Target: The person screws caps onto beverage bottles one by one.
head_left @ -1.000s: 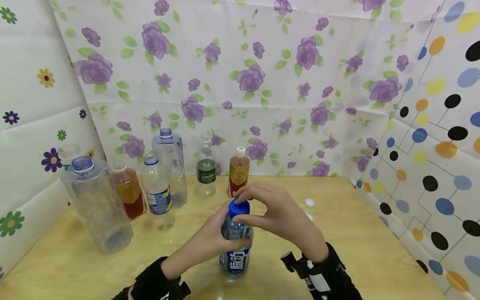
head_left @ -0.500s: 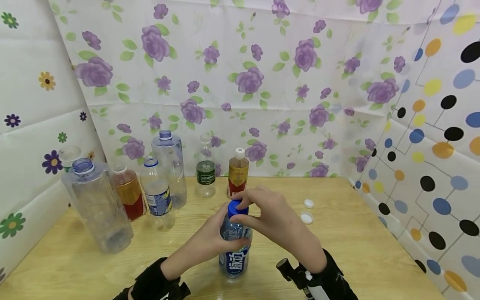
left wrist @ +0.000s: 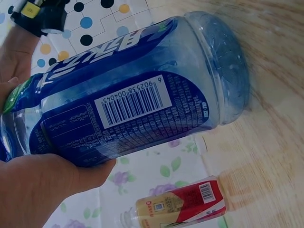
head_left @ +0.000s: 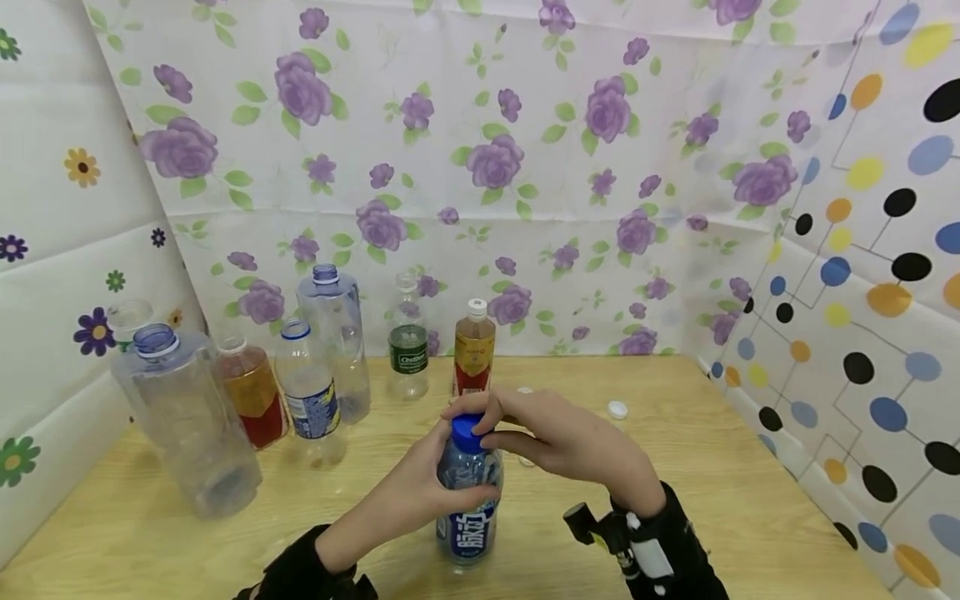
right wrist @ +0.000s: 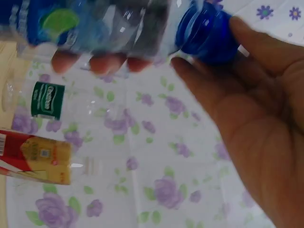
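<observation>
A clear bottle with a blue label [head_left: 468, 500] [left wrist: 128, 104] stands upright on the wooden table [head_left: 750, 500] near the front middle. My left hand [head_left: 420, 496] [left wrist: 42, 185] grips its body from the left. My right hand [head_left: 525, 433] [right wrist: 256, 118] pinches the blue cap [head_left: 467, 432] [right wrist: 205, 34] on the bottle's neck with fingers and thumb curled round it. The left wrist view shows the label's barcode close up.
Several bottles stand at the back left: a big clear jug [head_left: 183, 417], an amber one [head_left: 251, 392], a blue-labelled one [head_left: 307, 396], a tall clear one [head_left: 333, 342], a green-labelled one [head_left: 408, 342] and a capped amber one [head_left: 472, 350]. A loose white cap [head_left: 617, 409] lies right. Patterned cloth walls enclose the table.
My right hand has shifted its grip round the blue cap, its fingers now lower and more to the right. The bottle and left hand stay put.
</observation>
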Available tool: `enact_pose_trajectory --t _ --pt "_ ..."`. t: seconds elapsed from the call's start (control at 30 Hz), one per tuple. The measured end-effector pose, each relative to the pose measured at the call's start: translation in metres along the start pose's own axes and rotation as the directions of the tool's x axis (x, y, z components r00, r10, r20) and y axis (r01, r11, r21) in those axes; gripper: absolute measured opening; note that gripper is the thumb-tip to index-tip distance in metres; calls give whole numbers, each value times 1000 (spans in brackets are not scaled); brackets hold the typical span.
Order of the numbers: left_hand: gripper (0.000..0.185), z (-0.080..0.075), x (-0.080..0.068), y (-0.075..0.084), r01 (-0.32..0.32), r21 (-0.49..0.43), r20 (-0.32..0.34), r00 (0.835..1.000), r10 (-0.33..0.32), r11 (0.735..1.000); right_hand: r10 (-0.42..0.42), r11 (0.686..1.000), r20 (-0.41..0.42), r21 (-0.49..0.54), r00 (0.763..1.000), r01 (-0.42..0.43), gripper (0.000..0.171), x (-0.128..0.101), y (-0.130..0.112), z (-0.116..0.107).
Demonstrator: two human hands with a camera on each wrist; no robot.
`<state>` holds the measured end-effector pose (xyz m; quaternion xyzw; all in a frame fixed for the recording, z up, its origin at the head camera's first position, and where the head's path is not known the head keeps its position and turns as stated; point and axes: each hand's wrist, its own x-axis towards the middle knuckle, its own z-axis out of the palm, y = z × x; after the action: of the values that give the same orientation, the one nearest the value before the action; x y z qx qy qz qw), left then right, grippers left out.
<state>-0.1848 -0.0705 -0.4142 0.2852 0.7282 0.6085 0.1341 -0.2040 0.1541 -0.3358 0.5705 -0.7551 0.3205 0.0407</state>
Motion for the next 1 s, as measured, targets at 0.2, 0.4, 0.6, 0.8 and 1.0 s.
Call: enact_pose_trajectory --t 0.2,0.4,0.6,0.8,1.0 --pt "79 0 -1 0 -3 -28 11 1000 3 1000 -59 996 26 64 998 57 10 -2 11 1" --pt "79 0 1 2 -12 -27 10 1000 12 1000 16 997 -69 -80 997 -22 17 2 -1 1" --pt "85 -1 3 3 -28 3 5 1000 28 1000 33 973 -205 -215 978 -78 22 10 -19 10" --pt "90 -2 2 2 -34 39 -5 999 34 999 57 939 -251 -314 966 -137 23 13 -29 18" --pt "88 0 1 0 -45 26 -1 999 45 999 73 958 -197 -258 978 -123 17 10 -28 14"
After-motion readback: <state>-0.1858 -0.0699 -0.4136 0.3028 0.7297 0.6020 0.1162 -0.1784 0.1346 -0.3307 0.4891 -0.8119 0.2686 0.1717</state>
